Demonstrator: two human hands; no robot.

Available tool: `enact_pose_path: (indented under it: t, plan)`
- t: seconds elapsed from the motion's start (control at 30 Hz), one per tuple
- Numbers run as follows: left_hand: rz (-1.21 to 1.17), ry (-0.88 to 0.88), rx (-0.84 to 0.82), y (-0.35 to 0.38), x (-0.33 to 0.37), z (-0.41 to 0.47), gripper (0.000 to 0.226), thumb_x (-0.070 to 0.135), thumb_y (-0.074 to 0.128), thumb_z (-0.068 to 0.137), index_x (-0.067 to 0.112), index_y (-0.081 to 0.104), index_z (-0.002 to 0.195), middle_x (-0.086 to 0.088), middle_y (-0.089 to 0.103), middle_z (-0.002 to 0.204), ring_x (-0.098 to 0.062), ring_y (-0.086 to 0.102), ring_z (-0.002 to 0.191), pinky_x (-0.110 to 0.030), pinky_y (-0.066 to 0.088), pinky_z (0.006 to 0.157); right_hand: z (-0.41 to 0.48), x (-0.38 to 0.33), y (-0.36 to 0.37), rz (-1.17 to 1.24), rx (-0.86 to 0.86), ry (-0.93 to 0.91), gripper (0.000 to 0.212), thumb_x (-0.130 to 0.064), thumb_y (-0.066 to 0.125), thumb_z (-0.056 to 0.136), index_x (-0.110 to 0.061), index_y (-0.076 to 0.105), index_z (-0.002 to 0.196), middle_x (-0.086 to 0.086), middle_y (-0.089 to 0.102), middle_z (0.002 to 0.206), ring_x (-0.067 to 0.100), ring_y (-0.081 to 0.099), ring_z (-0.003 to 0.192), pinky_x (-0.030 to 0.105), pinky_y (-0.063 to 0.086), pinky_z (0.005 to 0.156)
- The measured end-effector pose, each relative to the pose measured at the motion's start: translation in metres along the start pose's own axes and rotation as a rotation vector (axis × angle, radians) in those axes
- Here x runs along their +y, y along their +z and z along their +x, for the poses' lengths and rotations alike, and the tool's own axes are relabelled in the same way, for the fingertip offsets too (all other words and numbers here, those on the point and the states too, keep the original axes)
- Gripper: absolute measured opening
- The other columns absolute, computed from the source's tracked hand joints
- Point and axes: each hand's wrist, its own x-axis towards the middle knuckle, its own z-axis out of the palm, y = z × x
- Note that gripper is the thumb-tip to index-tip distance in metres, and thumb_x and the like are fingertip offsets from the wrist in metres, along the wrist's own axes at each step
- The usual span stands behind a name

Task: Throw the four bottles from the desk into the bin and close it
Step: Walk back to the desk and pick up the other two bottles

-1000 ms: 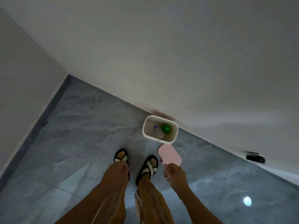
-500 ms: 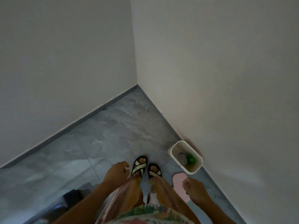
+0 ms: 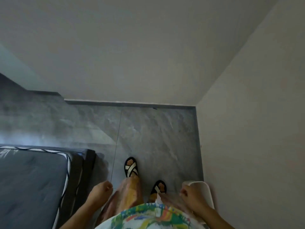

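Observation:
Only the rim and side of the white bin (image 3: 208, 191) show, at the lower right against the wall; its inside and any bottles are hidden behind my right arm. My right hand (image 3: 191, 195) hangs just left of the bin, fingers curled and holding nothing. By my left thigh, my left hand (image 3: 100, 191) is a loose fist, also holding nothing. No bottle, desk or bin lid is in view.
A dark mattress on a black bed frame (image 3: 33, 180) fills the lower left. My feet in black-and-white sandals (image 3: 131, 167) stand on the grey tiled floor (image 3: 156, 138). Walls close the far side and the right side, meeting in a corner.
The view has swung left, away from the bin: the open bin with its bottles and the pink lid slid off to the lower right, and the bed has come into view. Both hands stay curled.

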Motion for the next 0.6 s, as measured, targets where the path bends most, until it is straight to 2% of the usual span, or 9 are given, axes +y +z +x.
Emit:
enact_pose_path:
  t: [0.1,0.2,0.27,0.37,0.43,0.47,0.53,0.6]
  plan:
    - [-0.091,-0.107,0.011,-0.002,-0.04,-0.006,0.023,0.017,0.055,0.086,0.024,0.052,0.064,-0.005,0.066,0.083,-0.024,0.064,0.085,-0.028,0.042,0.068,0.024,-0.057,-0.017,-0.089,-0.037,-0.117,0.026,-0.022,0.052,0.093,-0.028,0.044,0.069,0.009,0.065,0.093,0.024,0.062,0.097,0.03,0.042,0.075]
    - [-0.192,-0.185,0.005,-0.006,-0.075,-0.007,0.024,0.021,0.057,0.084,0.026,0.049,0.062,-0.002,0.064,0.082,-0.022,0.064,0.089,-0.026,0.041,0.069,0.049,-0.117,-0.027,-0.147,-0.015,-0.225,0.01,-0.023,0.054,0.093,-0.021,0.055,0.083,0.011,0.069,0.097,0.023,0.063,0.091,0.031,0.046,0.079]
    - [-0.257,-0.218,0.0,-0.014,-0.095,-0.004,0.017,0.023,0.057,0.083,0.025,0.053,0.067,-0.005,0.069,0.091,-0.02,0.064,0.092,-0.027,0.046,0.074,0.068,-0.154,-0.031,-0.194,0.001,-0.275,0.012,-0.021,0.056,0.092,-0.013,0.065,0.091,0.014,0.071,0.101,0.026,0.064,0.094,0.032,0.047,0.08]
    - [-0.337,-0.267,0.026,-0.035,-0.122,0.006,0.01,0.023,0.056,0.082,0.024,0.059,0.072,-0.004,0.072,0.098,-0.018,0.064,0.093,-0.027,0.048,0.08,0.093,-0.205,-0.032,-0.28,-0.013,-0.302,0.021,-0.021,0.057,0.092,-0.005,0.068,0.099,0.015,0.072,0.103,0.026,0.065,0.096,0.032,0.047,0.082]
    - [-0.379,-0.279,0.063,-0.055,-0.135,0.016,0.013,0.021,0.055,0.081,0.025,0.057,0.069,-0.003,0.073,0.096,-0.017,0.064,0.091,-0.027,0.048,0.078,0.109,-0.234,-0.032,-0.341,-0.035,-0.307,0.018,-0.022,0.057,0.091,-0.009,0.068,0.096,0.014,0.072,0.102,0.025,0.066,0.096,0.032,0.047,0.082]
    - [-0.392,-0.279,0.086,-0.066,-0.14,0.022,0.015,0.019,0.054,0.08,0.024,0.055,0.066,-0.003,0.072,0.094,-0.018,0.064,0.09,-0.027,0.048,0.077,0.116,-0.246,-0.032,-0.367,-0.047,-0.307,0.012,-0.021,0.058,0.091,-0.015,0.067,0.087,0.013,0.072,0.098,0.024,0.066,0.094,0.033,0.047,0.082]
    - [-0.41,-0.279,0.132,-0.09,-0.147,0.034,0.019,0.017,0.05,0.08,0.022,0.05,0.062,-0.003,0.072,0.089,-0.019,0.064,0.087,-0.028,0.048,0.075,0.134,-0.266,-0.034,-0.383,-0.05,-0.31,0.027,-0.016,0.059,0.09,-0.028,0.051,0.067,0.01,0.066,0.087,0.02,0.063,0.087,0.035,0.048,0.081]
    - [-0.406,-0.256,0.153,-0.116,-0.152,0.046,0.015,0.017,0.047,0.081,0.023,0.05,0.067,-0.003,0.071,0.091,-0.021,0.064,0.089,-0.029,0.048,0.077,0.15,-0.281,-0.038,-0.403,-0.05,-0.311,0.039,-0.014,0.058,0.09,-0.033,0.04,0.061,0.008,0.063,0.085,0.013,0.057,0.083,0.036,0.048,0.081]
